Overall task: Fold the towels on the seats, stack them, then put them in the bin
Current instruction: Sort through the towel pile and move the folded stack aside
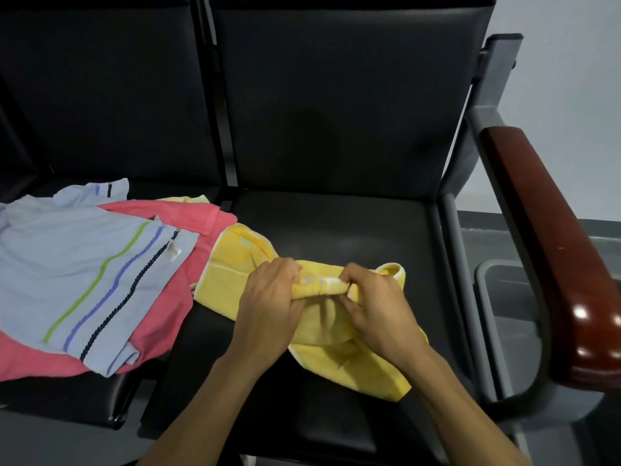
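A row of black padded seats (336, 230) fills the view, their upright backs rising behind and a grey metal frame running down the right side. On the right edge of the frame sits a glossy reddish-brown wooden armrest (551, 250), and below and beside it, past the seat frame, part of a grey bin (504, 297) shows its rim and inner wall. On the left seat lies a loose heap of towels: a pale blue towel (77, 264) with green, blue and dark navy stripes is spread on top of a pink towel (168, 297), whose edges stick out beneath it toward the right and the near side; a small pale yellow corner peeks out behind the pink one. On the right seat, just beside the pink towel and touching its edge, lies a yellow towel (228, 280), rumpled and partly spread, one end toward the heap and the other trailing toward the near right corner of the cushion. Both hands meet over its middle. The left hand (268, 297) curls its fingers (292, 274) round a bunched fold of the yellow cloth, and the right hand (376, 304) pinches the same white-trimmed fold with its fingers (356, 274) just beside the left, the knuckles of both close together and the fold lifted slightly off the seat.
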The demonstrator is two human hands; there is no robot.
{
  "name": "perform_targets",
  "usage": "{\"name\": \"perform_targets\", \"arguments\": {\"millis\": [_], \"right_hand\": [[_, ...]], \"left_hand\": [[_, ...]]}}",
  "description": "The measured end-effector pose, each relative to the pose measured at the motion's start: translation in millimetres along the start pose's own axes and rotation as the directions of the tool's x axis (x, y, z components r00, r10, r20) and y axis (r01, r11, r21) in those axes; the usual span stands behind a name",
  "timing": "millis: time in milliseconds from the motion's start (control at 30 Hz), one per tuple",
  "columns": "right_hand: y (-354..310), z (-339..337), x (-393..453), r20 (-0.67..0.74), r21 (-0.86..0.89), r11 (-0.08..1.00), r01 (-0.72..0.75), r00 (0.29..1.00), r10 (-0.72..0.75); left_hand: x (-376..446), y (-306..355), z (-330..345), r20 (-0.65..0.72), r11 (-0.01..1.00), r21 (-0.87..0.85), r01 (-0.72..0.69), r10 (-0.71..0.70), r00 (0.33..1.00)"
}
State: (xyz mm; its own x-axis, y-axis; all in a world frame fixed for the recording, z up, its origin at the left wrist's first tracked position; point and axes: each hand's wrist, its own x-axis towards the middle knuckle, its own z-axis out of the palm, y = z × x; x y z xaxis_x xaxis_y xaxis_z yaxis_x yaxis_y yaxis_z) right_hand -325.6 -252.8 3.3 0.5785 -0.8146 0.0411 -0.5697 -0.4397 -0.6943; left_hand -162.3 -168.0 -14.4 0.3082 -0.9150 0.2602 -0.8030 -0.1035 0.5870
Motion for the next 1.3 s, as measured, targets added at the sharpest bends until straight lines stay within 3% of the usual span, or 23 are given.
{"name": "perform_targets", "arguments": {"millis": [133,267,367,467,600,667,733,800,833,967,1067,1200,1300], "right_hand": [[5.5,-7.7,-0.5,-0.257,0.028,0.994,-0.101,0.961,0.105],[10.3,-10.0,2.3,-0.269,0.117,0.979,-0.168,0.943,0.194],[13.1,-13.7,4.1,-0.126,0.264,0.917,-0.299,0.932,0.34],[7.7,-12.8,1.7,0.045,0.521,0.749,-0.408,0.89,0.454],[2.8,-10.9,2.1,0.166,0.765,0.531,-0.364,0.908,0.385],[-0.9,-10.9,2.2,0.221,0.82,0.449,-0.354,0.921,0.321],[-4.2,-12.2,2.6,0.274,0.854,0.38,-0.354,0.929,0.25],[-7.2,-14.0,1.7,0.302,0.877,0.339,-0.342,0.939,0.166],[-7.7,-13.9,1.4,0.276,0.868,0.389,-0.31,0.951,0.14],[-11.8,-9.3,-0.8,0.062,0.623,0.767,-0.153,0.987,0.147],[-11.6,-4.9,-0.4,-0.113,0.355,0.934,-0.047,0.989,0.093],[-14.9,-4.2,-0.4,-0.121,0.237,0.969,0.064,0.992,-0.036],[-17.7,-2.8,-0.9,-0.109,0.275,0.956,0.101,0.991,-0.073]], "left_hand": [[0.5,1.3,1.1,0.216,0.978,-0.012,0.207,-0.2,0.956],[3.8,5.8,-0.2,0.264,0.913,-0.266,0.31,-0.241,0.934],[9.0,7.2,-6.8,0.219,0.718,-0.554,0.421,-0.362,0.906],[10.6,7.5,-10.1,0.255,0.524,-0.716,0.461,-0.418,0.872],[12.9,11.4,-7.4,0.449,0.208,-0.793,0.572,-0.435,0.78],[15.3,13.8,-6.9,0.479,0.133,-0.809,0.573,-0.417,0.772],[16.8,15.9,-6.1,0.472,0.127,-0.818,0.561,-0.41,0.78],[16.1,15.6,-3.7,0.428,0.197,-0.814,0.546,-0.432,0.794],[15.4,15.9,-3.3,0.386,0.251,-0.812,0.527,-0.447,0.807],[11.9,20.6,-4.4,0.211,0.547,-0.718,0.431,-0.419,0.883],[9.9,25.3,-6.5,0.126,0.64,-0.669,0.378,-0.404,0.906],[9.1,32.0,-6.8,0.079,0.73,-0.602,0.324,-0.35,0.934],[8.6,33.3,-5.4,0.119,0.724,-0.592,0.353,-0.355,0.927]]}}
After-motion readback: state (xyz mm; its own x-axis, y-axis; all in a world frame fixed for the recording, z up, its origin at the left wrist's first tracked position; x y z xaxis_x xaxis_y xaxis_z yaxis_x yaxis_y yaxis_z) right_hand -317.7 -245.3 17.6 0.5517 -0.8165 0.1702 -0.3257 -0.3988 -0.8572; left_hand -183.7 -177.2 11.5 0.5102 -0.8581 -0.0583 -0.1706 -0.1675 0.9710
